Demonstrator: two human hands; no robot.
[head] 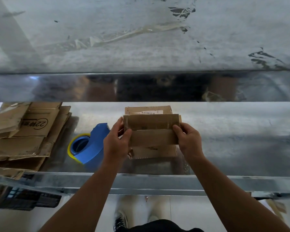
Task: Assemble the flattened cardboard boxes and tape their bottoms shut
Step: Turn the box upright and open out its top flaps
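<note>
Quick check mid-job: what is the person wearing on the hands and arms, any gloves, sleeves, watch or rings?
The left hand and the right hand are bare: no gloves, no visible rings. The left forearm and right forearm are uncovered down to the frame's edge: no sleeves, watch or wristband.

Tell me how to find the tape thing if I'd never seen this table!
Start at the shiny metal table, with a stack of flattened cardboard at its left and a small box held in the middle. Between them sits the tape dispenser. It is the only blue thing there, with a yellow roll; its neighbours are brown.
</note>
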